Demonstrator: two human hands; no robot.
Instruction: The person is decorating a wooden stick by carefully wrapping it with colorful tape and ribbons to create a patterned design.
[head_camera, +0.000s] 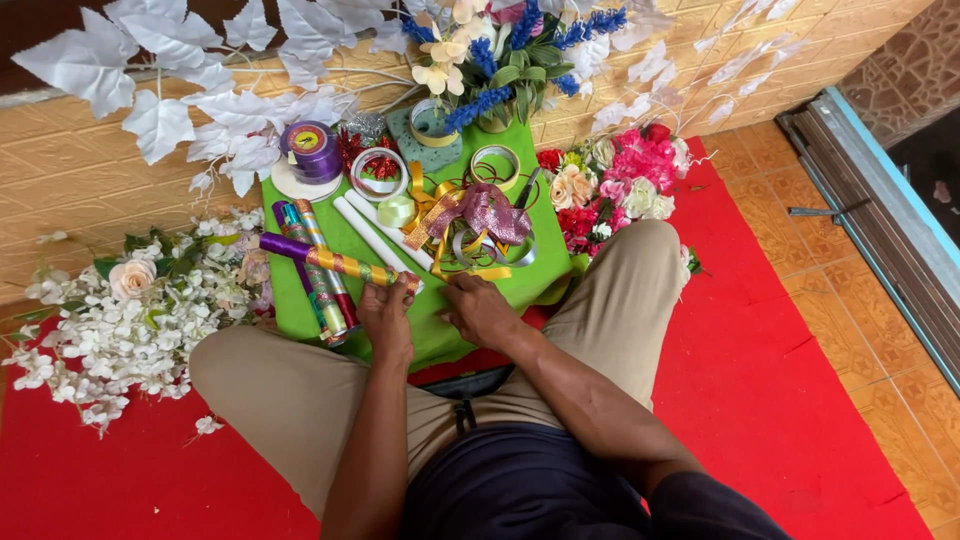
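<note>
Fingers (395, 292) of the left hand (385, 318) are seen closed around the near end of a slim foil-wrapped roll (335, 262), purple at its far end and patterned in gold toward the hand. The roll lies slantwise over the left part of the green bench (500, 290), and its near tip is covered by the grip. The right hand (478, 308) is held just beside the left, fingers curled together at the bench's near edge; whether anything is pinched between them cannot be told.

Judged from this, the roll's end is being worked at. It would be done best with the roll kept steady by the left hand while the loose foil edge is sought by the right fingertips, gently, since thin foil is likely to crease or tear.

Two further foil rolls (320, 290) lie under and beside the held one, and two white sticks (375, 235) rest near them. A tangle of gold and mauve ribbon (470, 225) sits mid-bench, with a purple ribbon spool (312, 150) and several tape rings (378, 172) behind it. White blossom sprays (120, 320) lie on the red mat (780, 380) to the left, and pink and red flowers (620, 180) to the right.

Much is hard to make out: the ribbon heap hides what lies beneath, a dark tool beside it is mostly covered, and the bench's near edge is hidden by the hands and knees.
</note>
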